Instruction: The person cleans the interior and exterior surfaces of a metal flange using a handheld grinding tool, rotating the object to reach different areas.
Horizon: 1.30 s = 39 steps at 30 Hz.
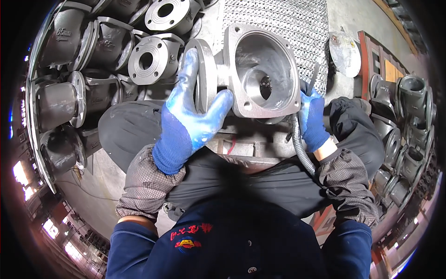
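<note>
In front of me a grey cast-metal valve body (281, 60) lies with its wide square-flanged opening turned up. Inside, a smaller round port shows at the bottom. My left hand (190, 109), in a blue coated glove, is closed on the round flange at its left, with the thumb toward the body's near side. At the casting's right side, my gloved right hand (312, 114) is closed round a tool with a corrugated metal hose (301, 146). A thin dark lever (315, 74) rises above that hand. The casting and glove hide the tool's head and some fingers.
Several similar castings (58, 104) are stacked at the left, and more (411, 88) stand at the right. Beyond the valve body lies a patterned metal mat (274, 14). A pale round disc (345, 54) leans beside a red frame (364, 60). My knees flank the work.
</note>
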Tool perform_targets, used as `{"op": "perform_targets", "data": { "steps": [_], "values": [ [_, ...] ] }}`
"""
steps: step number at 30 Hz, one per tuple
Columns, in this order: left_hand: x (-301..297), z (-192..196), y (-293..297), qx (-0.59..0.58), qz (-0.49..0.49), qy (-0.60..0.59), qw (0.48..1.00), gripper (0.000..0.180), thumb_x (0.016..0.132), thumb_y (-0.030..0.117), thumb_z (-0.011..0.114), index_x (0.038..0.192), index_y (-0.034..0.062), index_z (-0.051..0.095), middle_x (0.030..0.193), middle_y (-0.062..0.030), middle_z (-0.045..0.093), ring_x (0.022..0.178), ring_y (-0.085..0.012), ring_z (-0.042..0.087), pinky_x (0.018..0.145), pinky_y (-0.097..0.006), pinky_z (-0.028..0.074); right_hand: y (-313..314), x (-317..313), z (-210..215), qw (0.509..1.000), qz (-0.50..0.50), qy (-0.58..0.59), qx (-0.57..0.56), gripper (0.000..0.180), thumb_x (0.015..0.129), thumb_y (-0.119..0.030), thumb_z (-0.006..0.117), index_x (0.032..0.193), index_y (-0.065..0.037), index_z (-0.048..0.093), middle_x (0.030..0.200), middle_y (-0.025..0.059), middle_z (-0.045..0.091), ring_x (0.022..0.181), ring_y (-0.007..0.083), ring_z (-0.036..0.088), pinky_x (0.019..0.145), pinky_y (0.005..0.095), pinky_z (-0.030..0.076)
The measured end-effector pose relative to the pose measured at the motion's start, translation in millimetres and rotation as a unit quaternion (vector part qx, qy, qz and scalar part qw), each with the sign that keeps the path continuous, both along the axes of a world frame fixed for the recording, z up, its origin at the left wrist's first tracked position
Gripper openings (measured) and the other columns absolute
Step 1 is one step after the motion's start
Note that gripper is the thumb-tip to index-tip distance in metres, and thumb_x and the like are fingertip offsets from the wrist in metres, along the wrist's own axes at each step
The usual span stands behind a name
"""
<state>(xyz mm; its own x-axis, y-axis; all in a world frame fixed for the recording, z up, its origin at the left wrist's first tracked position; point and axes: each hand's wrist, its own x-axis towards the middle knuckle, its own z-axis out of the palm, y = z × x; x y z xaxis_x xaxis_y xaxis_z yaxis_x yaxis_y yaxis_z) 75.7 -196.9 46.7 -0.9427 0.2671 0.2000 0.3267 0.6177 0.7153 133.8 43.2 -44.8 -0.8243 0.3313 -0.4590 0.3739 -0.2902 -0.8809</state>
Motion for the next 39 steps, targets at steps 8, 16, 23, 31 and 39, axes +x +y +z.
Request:
{"op": "perform_targets", "data": {
  "steps": [8, 16, 23, 31, 39],
  "values": [
    [-0.1, 3.5, 3.4, 0.043, -0.015, -0.046, 0.998, 0.074, 0.070, 0.013, 0.073, 0.128, -0.0142, 0.034, 0.118, -0.0286, 0.051, 0.107, -0.0243, 0.055, 0.087, -0.030, 0.046, -3.9, 0.2, -0.7, 1.000, -0.014, -0.009, -0.001, 0.026, 0.087, -0.008, 0.055, 0.109, 0.006, 0.057, 0.091, 0.0092, 0.064, 0.074, 0.0121, 0.061, 0.066, 0.0227, 0.051],
    [-11.0, 8.1, 17.2, 0.085, 0.018, -0.105, 0.991, 0.065, 0.080, 0.013, 0.063, 0.136, -0.0016, 0.032, 0.124, -0.0167, 0.052, 0.107, -0.0183, 0.054, 0.088, -0.026, 0.043, -2.1, -12.8, -0.1, 0.999, -0.051, 0.007, 0.016, 0.026, 0.087, -0.009, 0.057, 0.107, 0.007, 0.058, 0.086, 0.0083, 0.064, 0.072, 0.0101, 0.059, 0.065, 0.0214, 0.049],
    [-25.5, 12.5, 23.1, 0.086, -0.036, -0.115, 0.989, 0.076, 0.075, 0.021, 0.071, 0.136, -0.0024, 0.031, 0.126, -0.0194, 0.049, 0.110, -0.0175, 0.052, 0.091, -0.027, 0.042, 10.0, -26.5, -19.5, 0.995, -0.094, 0.008, 0.024, 0.026, 0.085, -0.012, 0.060, 0.105, 0.004, 0.060, 0.082, 0.0061, 0.064, 0.067, 0.0094, 0.056, 0.060, 0.0219, 0.046],
    [-36.6, 4.1, 23.5, 0.151, -0.104, -0.062, 0.981, 0.058, 0.085, 0.017, 0.061, 0.132, -0.0037, 0.037, 0.127, -0.0172, 0.050, 0.116, -0.0186, 0.048, 0.097, -0.028, 0.037, 16.3, -19.4, 95.4, 0.980, -0.042, 0.142, 0.134, 0.039, 0.090, -0.013, 0.051, 0.124, 0.005, 0.044, 0.090, 0.0114, 0.064, 0.073, 0.0106, 0.060, 0.059, 0.0212, 0.049],
    [-44.6, -3.6, 25.2, 0.260, -0.105, -0.141, 0.949, 0.048, 0.097, 0.036, 0.035, 0.122, -0.0020, 0.050, 0.114, -0.0173, 0.057, 0.104, -0.0248, 0.055, 0.091, -0.030, 0.041, -101.1, -25.9, 126.6, 0.980, 0.052, 0.187, -0.039, 0.025, 0.085, -0.005, 0.055, 0.109, 0.003, 0.057, 0.081, 0.0044, 0.061, 0.059, 0.0069, 0.054, 0.053, 0.0201, 0.044]
  ]
}}
